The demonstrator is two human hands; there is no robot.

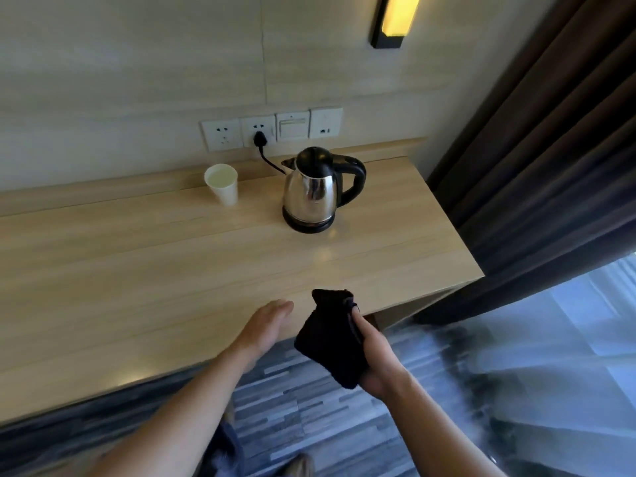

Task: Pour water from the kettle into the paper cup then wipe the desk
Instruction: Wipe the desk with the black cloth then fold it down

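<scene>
Fingers of the right hand [375, 356] are closed around a dark cloth [332, 342], held at the front edge of the tabletop [137, 270]. The left hand [265, 327] is held flat and empty, fingers together, over the same edge just beside the cloth. Pale wood grain is seen across the tabletop. At 12 o'clock from the hands, near the back, a steel kettle [315, 192] is seated on its black base; a paper cup [223, 184] holding water is placed at its 9 o'clock, apart from it. Wall sockets [272, 129] are mounted behind, a lit wall lamp [395, 18] above, a dark curtain [550, 166] at 3 o'clock.
</scene>
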